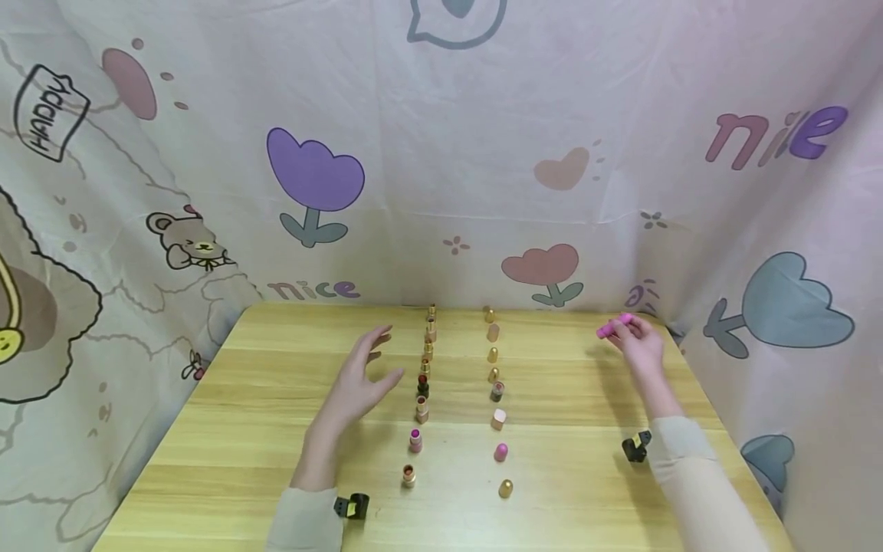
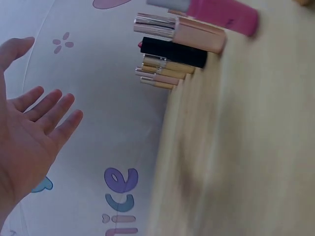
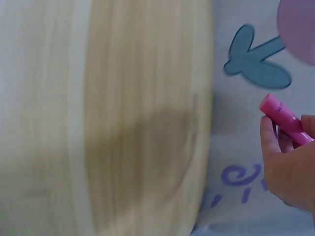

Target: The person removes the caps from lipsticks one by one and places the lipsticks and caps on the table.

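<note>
Between the thumb and fingers of my right hand is a bright pink lipstick tube, held tilted above the table's far right part. My left hand hovers left of a column of uncapped lipsticks, fingers spread and nothing in them. That column includes a magenta lipstick, a black lipstick and a rose-gold one. In the left wrist view, the left palm is apart from the standing tubes. A second column holds their caps, among them a pink cap and a gold cap.
The wooden table runs back to a printed cloth that hangs behind and at both sides. Nearest the front stand a gold-based lipstick and its neighbouring caps. Black wrist cameras sit at both cuffs.
</note>
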`<state>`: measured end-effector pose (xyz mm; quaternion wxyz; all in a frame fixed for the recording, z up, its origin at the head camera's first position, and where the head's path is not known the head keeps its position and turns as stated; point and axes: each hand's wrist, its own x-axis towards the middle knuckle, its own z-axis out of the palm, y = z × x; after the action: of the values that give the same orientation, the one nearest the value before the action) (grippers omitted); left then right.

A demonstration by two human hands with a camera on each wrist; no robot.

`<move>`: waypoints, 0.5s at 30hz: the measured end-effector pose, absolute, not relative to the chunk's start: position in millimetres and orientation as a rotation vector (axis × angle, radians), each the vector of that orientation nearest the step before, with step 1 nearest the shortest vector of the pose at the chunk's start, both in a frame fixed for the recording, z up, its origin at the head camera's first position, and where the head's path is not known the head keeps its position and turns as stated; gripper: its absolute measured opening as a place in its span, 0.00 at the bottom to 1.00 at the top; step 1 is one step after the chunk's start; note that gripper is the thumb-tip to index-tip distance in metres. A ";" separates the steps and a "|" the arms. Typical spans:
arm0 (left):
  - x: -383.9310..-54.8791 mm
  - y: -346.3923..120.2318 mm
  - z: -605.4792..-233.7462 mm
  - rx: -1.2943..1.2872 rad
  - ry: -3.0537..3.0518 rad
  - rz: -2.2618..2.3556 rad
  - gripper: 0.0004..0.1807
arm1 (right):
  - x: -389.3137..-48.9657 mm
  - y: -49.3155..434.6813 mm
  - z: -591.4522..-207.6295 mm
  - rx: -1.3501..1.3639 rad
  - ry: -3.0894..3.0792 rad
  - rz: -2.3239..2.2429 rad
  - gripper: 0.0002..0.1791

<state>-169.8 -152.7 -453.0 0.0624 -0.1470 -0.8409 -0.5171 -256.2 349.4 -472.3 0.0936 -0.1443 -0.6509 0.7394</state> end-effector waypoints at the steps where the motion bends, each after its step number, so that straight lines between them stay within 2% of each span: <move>1: -173.4 -151.8 -451.1 -0.450 -2.545 -1.565 0.46 | -256.0 345.4 -470.5 -0.424 -1.924 2.195 0.11; 5: -187.1 -148.5 -445.9 -0.476 -2.551 -1.548 0.45 | -255.8 328.3 -462.9 -0.375 -1.909 2.196 0.18; 7: -192.6 -146.9 -442.5 -0.481 -2.563 -1.539 0.45 | -255.2 318.9 -458.2 -0.350 -1.902 2.203 0.18; 11: -203.7 -142.5 -435.6 -0.501 -2.574 -1.528 0.45 | -251.7 301.1 -449.6 -0.271 -1.906 2.206 0.13; 15: -214.6 -137.7 -428.7 -0.518 -2.604 -1.499 0.46 | -249.3 284.6 -442.7 -0.224 -1.942 2.187 0.15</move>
<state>-214.6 -137.7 -428.7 0.0464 -0.1697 -0.8532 -0.4910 -249.3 284.6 -442.7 0.1038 -0.0760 -0.6585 0.7415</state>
